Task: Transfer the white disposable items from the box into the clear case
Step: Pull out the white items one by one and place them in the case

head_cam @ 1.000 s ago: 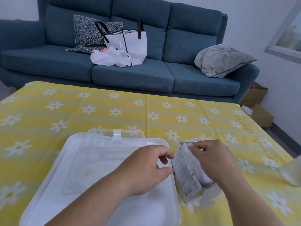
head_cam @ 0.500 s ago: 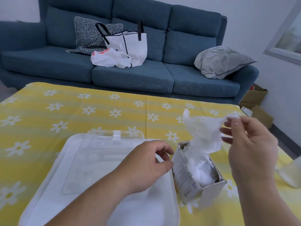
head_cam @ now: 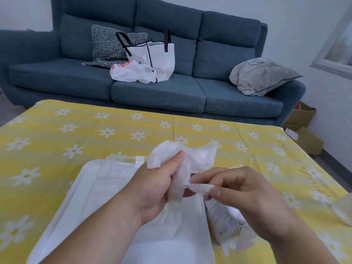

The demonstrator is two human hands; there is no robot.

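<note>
Both hands hold one crumpled white disposable item (head_cam: 187,159) above the white tray (head_cam: 82,189). My left hand (head_cam: 158,189) grips its upper left part with the thumb over it. My right hand (head_cam: 245,199) pinches its lower end. The clear case (head_cam: 118,168) lies on the tray behind my left hand, its lid standing at the far side. The small cardboard box (head_cam: 222,220) stands at the tray's right edge, largely hidden under my right hand.
The table carries a yellow cloth with white daisies (head_cam: 95,130). A pale object (head_cam: 342,210) sits at the right table edge. Behind the table stands a blue sofa (head_cam: 158,92) with bags and cushions. Cardboard boxes (head_cam: 304,134) lie on the floor at right.
My right hand has pulled a white item out of the box and brought it left and down. My left hand has risen from the tray and taken hold of it.
</note>
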